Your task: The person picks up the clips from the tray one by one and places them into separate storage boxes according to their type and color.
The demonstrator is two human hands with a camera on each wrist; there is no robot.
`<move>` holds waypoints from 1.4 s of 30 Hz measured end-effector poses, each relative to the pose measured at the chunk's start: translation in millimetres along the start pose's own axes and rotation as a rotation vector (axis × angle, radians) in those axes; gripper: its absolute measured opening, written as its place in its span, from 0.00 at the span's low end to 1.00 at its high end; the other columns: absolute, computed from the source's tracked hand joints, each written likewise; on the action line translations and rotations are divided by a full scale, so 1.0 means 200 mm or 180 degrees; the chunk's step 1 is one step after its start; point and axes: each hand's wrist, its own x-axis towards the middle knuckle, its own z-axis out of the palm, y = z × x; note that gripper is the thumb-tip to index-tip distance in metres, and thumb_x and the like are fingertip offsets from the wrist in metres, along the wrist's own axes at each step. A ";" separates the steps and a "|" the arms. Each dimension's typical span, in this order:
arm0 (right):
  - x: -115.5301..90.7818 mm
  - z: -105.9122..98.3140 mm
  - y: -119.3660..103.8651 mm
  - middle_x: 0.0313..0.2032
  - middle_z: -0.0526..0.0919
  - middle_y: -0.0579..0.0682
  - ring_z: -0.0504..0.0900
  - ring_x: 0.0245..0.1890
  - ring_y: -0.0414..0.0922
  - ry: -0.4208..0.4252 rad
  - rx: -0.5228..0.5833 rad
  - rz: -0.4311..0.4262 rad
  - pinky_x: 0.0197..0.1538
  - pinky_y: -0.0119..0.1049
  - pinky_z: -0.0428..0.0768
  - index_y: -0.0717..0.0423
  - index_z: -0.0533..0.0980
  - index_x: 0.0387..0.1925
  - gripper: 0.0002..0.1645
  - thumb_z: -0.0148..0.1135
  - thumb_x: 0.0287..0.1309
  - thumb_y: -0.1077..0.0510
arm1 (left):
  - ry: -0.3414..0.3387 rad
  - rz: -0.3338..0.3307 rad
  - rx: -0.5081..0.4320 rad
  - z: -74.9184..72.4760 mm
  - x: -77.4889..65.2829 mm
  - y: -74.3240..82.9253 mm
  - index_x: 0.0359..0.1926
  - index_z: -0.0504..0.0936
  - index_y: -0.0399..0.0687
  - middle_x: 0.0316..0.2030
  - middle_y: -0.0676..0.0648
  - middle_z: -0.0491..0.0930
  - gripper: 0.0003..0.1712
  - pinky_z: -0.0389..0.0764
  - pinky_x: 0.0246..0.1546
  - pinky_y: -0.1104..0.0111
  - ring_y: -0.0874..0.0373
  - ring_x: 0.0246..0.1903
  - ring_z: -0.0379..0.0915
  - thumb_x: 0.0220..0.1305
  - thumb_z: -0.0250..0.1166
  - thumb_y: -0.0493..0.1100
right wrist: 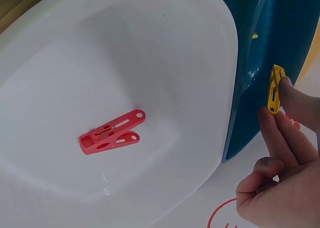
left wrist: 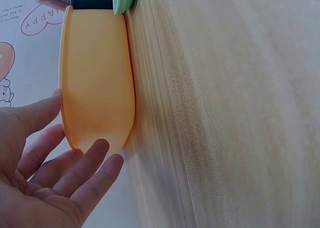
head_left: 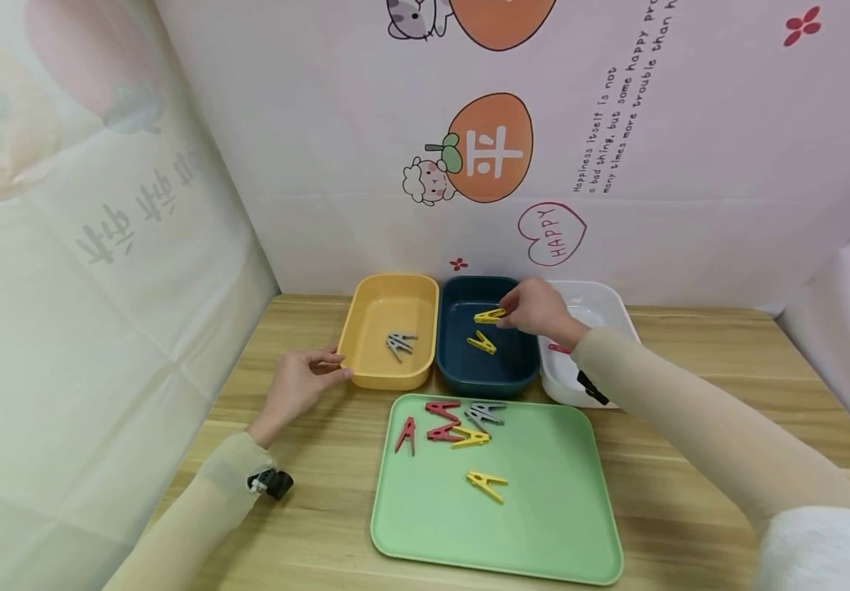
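Note:
My right hand [head_left: 540,310] pinches a yellow clothespin [head_left: 489,316] between thumb and fingertips, over the dark blue bin [head_left: 487,382]. A second yellow clothespin [head_left: 482,343] lies inside that bin. My left hand [head_left: 299,386] is at the left side of the yellow bin [head_left: 390,382]; in the left wrist view its thumb [left wrist: 47,105] is right at the rim and the other fingers spread loosely along the outer wall. Grey clothespins [head_left: 400,345] lie in the yellow bin. A red clothespin [right wrist: 112,133] rests in the white bin [right wrist: 165,48], partly hidden by my right arm in the head view.
A green tray [head_left: 498,533] lies in front of the bins on the wooden table [head_left: 306,509]. Red clothespins [head_left: 407,435], grey ones [head_left: 485,413] and yellow ones [head_left: 487,484] lie on it, mostly toward its back left. A printed cloth wall [head_left: 351,164] stands close behind the bins.

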 end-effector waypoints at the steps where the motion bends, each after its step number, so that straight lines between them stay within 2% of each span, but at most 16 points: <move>1: 0.00 0.00 0.00 0.48 0.88 0.61 0.84 0.45 0.56 0.0002 -0.0026 -0.0007 0.51 0.48 0.86 0.66 0.86 0.52 0.19 0.77 0.61 0.62 | -0.0006 -0.0005 -0.0009 0.00 0.00 0.00 0.49 0.90 0.34 0.59 0.38 0.84 0.18 0.88 0.44 0.59 0.44 0.48 0.87 0.61 0.80 0.41; 6: 0.01 0.03 -0.02 0.49 0.88 0.62 0.85 0.46 0.56 -0.0040 -0.0128 -0.0014 0.51 0.49 0.86 0.66 0.86 0.53 0.20 0.78 0.62 0.61 | 0.0002 0.0000 -0.0015 0.00 0.00 0.00 0.49 0.90 0.34 0.58 0.37 0.84 0.18 0.88 0.43 0.60 0.44 0.48 0.87 0.61 0.80 0.40; 14: 0.04 0.05 -0.04 0.49 0.88 0.61 0.85 0.45 0.55 -0.0057 -0.0126 0.0208 0.52 0.49 0.85 0.64 0.86 0.53 0.20 0.78 0.62 0.60 | 0.0017 0.0069 -0.0036 0.00 0.01 0.00 0.48 0.90 0.33 0.58 0.36 0.84 0.18 0.88 0.42 0.62 0.44 0.47 0.88 0.61 0.80 0.40; 21: 0.06 0.06 -0.04 0.50 0.87 0.61 0.83 0.46 0.56 -0.0050 -0.0152 0.0316 0.54 0.50 0.84 0.63 0.86 0.53 0.20 0.78 0.62 0.58 | 0.0015 0.0034 -0.0023 0.01 0.00 0.00 0.48 0.90 0.34 0.58 0.37 0.84 0.18 0.89 0.42 0.62 0.44 0.47 0.88 0.61 0.81 0.40; 33: 0.07 0.07 -0.04 0.50 0.87 0.62 0.82 0.46 0.57 -0.0028 -0.0196 0.0298 0.55 0.51 0.83 0.64 0.86 0.53 0.20 0.78 0.63 0.58 | -0.0004 -0.0024 -0.0033 0.00 0.01 0.00 0.48 0.90 0.34 0.60 0.36 0.83 0.17 0.88 0.42 0.62 0.45 0.47 0.88 0.61 0.80 0.40; 37: 0.07 0.07 -0.03 0.52 0.87 0.62 0.83 0.48 0.57 -0.0110 -0.0265 0.0280 0.57 0.53 0.82 0.65 0.85 0.55 0.23 0.78 0.62 0.57 | -0.0006 -0.0019 -0.0037 0.00 0.01 0.00 0.48 0.90 0.34 0.59 0.36 0.83 0.17 0.89 0.42 0.61 0.45 0.47 0.88 0.61 0.80 0.40; 42: 0.06 0.06 -0.02 0.54 0.86 0.63 0.84 0.51 0.58 -0.0234 -0.0177 0.0190 0.58 0.53 0.83 0.66 0.84 0.57 0.24 0.77 0.63 0.60 | -0.0005 -0.0025 -0.0022 0.00 0.01 0.00 0.48 0.90 0.35 0.59 0.37 0.83 0.17 0.88 0.43 0.60 0.45 0.48 0.88 0.61 0.81 0.40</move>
